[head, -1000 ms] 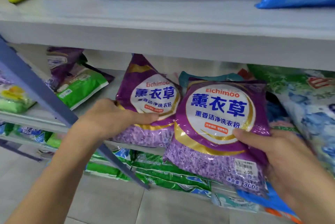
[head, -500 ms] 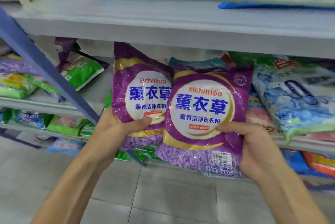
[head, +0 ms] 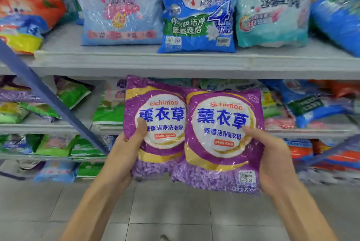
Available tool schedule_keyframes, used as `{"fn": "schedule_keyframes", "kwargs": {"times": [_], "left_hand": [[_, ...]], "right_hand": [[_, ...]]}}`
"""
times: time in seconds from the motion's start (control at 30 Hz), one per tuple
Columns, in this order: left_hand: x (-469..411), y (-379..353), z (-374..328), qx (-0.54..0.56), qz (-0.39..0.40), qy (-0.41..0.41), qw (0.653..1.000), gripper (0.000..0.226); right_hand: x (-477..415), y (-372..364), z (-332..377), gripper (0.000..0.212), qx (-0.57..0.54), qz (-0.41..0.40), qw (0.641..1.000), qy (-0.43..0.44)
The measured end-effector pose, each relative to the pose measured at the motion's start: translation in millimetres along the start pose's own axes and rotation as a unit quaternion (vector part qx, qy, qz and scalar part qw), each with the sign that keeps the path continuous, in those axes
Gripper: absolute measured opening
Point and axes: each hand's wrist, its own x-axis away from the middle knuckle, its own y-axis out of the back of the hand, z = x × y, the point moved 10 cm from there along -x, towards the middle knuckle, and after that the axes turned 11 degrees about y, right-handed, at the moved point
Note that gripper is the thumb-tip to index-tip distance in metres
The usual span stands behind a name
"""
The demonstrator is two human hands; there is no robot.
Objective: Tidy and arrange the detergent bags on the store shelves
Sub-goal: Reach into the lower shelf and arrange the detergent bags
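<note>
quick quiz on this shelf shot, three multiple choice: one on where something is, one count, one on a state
1. Where does the pink OMO bag stand?
A) on the upper shelf
B) on the floor
C) in a hand

2. How many bags are being held?
A) one
B) two
C) three

3. What is the right hand doing?
A) hanging empty
B) pressing the shelf
C) gripping a bag

Answers:
1 A, it stands on that shelf beside the blue bag.
2 B, the left hand holds the left Eichimoo bag, and the right hand holds the right Eichimoo bag.
3 C, its thumb lies across the front of the bag that bears the price sticker.
</note>
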Motion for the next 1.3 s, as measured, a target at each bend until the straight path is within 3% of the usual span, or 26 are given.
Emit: {"fn": "schedule_keyframes", "kwargs": {"times": [0.07,0.17,0.2,0.4,0.6,0.7,0.73,0.87,0.9,1.07,1.17,1.3], "left_hand": [[17,-30,-4,0.009,0.019,-0.002,1.0,0.049],[42,-78,-7,0.016,0.063,-0.001,0.998,0.047],[50,-94,-7,0.017,0.078,0.0,0.997,0.045],[92,-187,-3,0.003,0.152,-0.001,0.988,0.036],[106,-255,-10,-0.005,0.187,-0.011,0.982,0.048],[104,-287,-16,0.006,0.192,-0.014,0.981,0.045],[103,-299,-18,0.01,0.196,-0.013,0.981,0.044],[96,-354,-27,0.02,0.216,-0.002,0.976,0.041],[93,-370,-30,0.022,0.222,-0.002,0.975,0.038],[81,-466,-40,0.013,0.26,0.0,0.966,0.034],[81,-531,-42,0.005,0.288,-0.009,0.958,0.039],[88,-603,-35,-0.015,0.316,-0.012,0.948,0.048]], "right_hand": [[14,17,25,0.032,0.044,0.001,0.999,0.008],[32,55,63,0.077,0.079,-0.02,0.996,0.024],[40,68,78,0.083,0.08,-0.035,0.995,0.039],[85,135,152,0.073,0.061,-0.067,0.992,0.083],[112,183,209,0.073,0.06,-0.073,0.988,0.118],[111,207,235,0.048,0.058,-0.09,0.985,0.137],[108,214,242,0.05,0.061,-0.099,0.984,0.139],[88,240,274,0.102,0.076,-0.104,0.979,0.157],[82,247,283,0.102,0.083,-0.11,0.977,0.16],[60,301,346,0.041,0.081,-0.141,0.97,0.181],[57,333,390,0.027,0.06,-0.156,0.959,0.227],[49,377,434,0.029,0.05,-0.169,0.95,0.258]]}}
